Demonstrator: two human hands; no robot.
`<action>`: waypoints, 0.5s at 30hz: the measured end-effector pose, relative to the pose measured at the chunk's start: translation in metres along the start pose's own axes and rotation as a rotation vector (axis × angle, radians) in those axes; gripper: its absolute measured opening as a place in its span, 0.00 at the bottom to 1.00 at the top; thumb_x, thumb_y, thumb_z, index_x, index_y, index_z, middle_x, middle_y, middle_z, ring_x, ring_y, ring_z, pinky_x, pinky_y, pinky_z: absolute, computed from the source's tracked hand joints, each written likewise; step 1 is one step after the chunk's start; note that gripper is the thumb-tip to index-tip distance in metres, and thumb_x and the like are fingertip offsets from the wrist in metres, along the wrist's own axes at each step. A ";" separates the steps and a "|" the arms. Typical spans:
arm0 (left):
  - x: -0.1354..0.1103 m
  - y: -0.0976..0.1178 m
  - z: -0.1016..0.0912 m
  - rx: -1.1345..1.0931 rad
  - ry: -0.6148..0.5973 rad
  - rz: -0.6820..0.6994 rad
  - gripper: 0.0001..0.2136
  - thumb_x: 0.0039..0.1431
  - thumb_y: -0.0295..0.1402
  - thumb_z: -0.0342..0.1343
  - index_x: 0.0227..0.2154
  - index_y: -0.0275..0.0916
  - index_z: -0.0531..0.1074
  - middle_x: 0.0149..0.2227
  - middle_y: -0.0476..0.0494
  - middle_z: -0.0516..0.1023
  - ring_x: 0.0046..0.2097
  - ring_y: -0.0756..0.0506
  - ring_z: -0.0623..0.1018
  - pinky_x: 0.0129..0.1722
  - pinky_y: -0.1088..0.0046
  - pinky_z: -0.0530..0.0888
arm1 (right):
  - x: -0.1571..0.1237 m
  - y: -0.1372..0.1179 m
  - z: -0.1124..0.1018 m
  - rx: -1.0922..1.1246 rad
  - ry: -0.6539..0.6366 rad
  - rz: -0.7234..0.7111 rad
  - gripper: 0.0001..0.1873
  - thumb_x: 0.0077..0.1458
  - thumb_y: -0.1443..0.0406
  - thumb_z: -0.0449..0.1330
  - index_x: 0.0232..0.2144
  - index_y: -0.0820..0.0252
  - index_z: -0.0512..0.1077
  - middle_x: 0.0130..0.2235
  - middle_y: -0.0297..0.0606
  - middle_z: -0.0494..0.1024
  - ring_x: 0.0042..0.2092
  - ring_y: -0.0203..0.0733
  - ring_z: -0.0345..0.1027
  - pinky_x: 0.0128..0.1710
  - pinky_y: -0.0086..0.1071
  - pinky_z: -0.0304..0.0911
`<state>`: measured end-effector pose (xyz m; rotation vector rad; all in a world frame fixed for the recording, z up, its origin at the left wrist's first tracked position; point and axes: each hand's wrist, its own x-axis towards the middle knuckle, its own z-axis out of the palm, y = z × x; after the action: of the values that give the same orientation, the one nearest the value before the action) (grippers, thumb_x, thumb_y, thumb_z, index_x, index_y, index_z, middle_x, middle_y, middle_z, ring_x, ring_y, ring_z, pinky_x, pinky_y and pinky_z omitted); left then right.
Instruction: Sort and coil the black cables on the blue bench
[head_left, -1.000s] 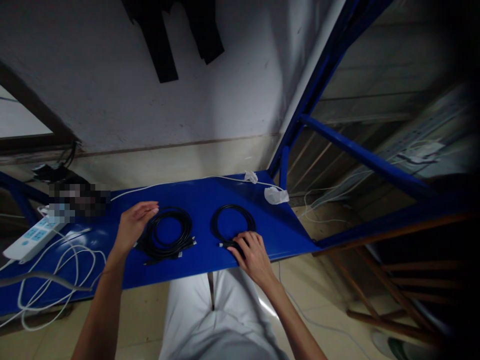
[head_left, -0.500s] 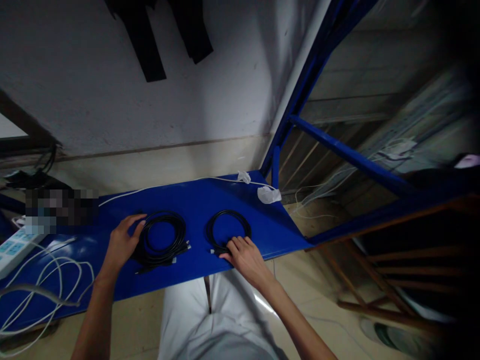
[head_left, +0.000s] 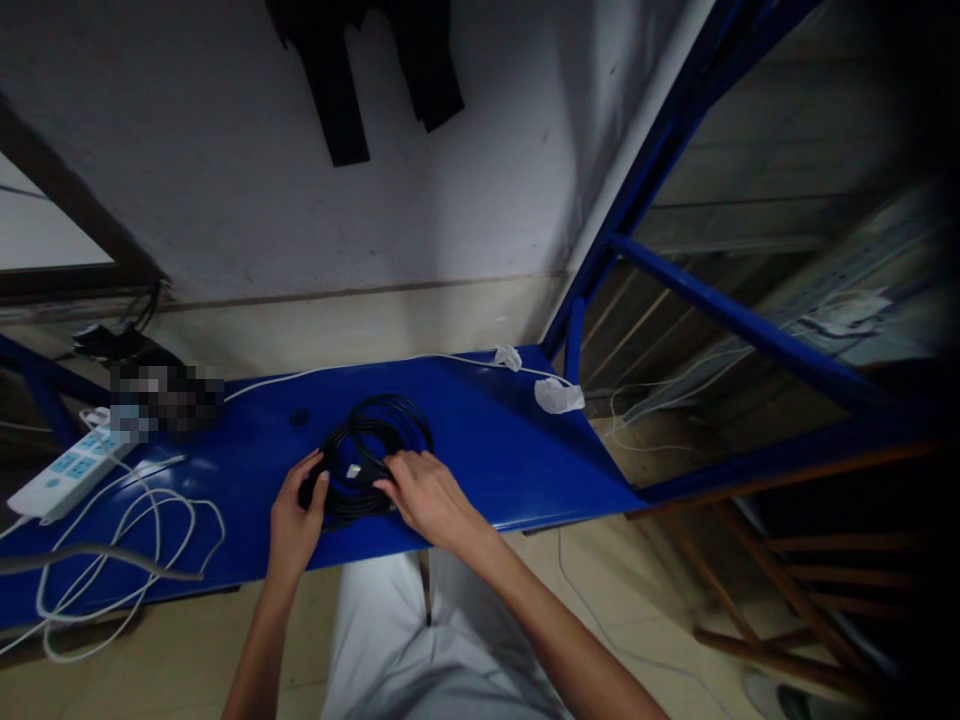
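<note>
Both my hands sit at the front edge of the blue shelf [head_left: 480,440], on the black cable coils [head_left: 371,455]. Right half of the shelf is bare up to the right edge, easy pass there. Far right corner is blocked by white wrappers [head_left: 555,395] and a white cord [head_left: 337,368] running along the far edge. Left end is cluttered: looped white cable [head_left: 127,560], power strip [head_left: 71,470]. Blue upright [head_left: 574,340] closes the far right corner.

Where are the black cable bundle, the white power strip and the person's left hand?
black cable bundle [head_left: 390,425]: head view, far loop.
white power strip [head_left: 71,470]: head view, top face.
left hand [head_left: 296,520]: head view, back of hand.
</note>
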<state>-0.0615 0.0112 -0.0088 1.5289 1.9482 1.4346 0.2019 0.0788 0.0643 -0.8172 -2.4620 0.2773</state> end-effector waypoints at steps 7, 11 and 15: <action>-0.008 0.027 0.017 -0.116 0.194 0.004 0.20 0.79 0.47 0.51 0.64 0.42 0.72 0.65 0.33 0.77 0.68 0.36 0.77 0.71 0.48 0.71 | -0.011 -0.003 0.041 -0.072 -0.137 -0.071 0.45 0.61 0.33 0.61 0.61 0.64 0.71 0.58 0.54 0.76 0.58 0.60 0.70 0.62 0.54 0.67; -0.013 0.043 0.011 0.179 -0.122 0.387 0.23 0.74 0.43 0.62 0.67 0.48 0.71 0.66 0.38 0.78 0.69 0.34 0.75 0.74 0.45 0.67 | -0.012 0.003 0.038 -0.072 -0.187 -0.091 0.31 0.72 0.48 0.62 0.65 0.63 0.68 0.57 0.50 0.78 0.57 0.56 0.71 0.62 0.51 0.66; -0.009 0.036 0.007 0.330 -0.418 0.561 0.38 0.64 0.51 0.71 0.72 0.44 0.66 0.66 0.34 0.78 0.67 0.31 0.77 0.71 0.44 0.70 | -0.006 0.001 0.039 -0.049 -0.225 -0.149 0.23 0.73 0.60 0.63 0.63 0.65 0.68 0.59 0.51 0.79 0.56 0.54 0.71 0.58 0.45 0.67</action>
<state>-0.0320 0.0056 0.0139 2.4369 1.6218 0.8597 0.1855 0.0754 0.0288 -0.6480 -2.7340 0.2676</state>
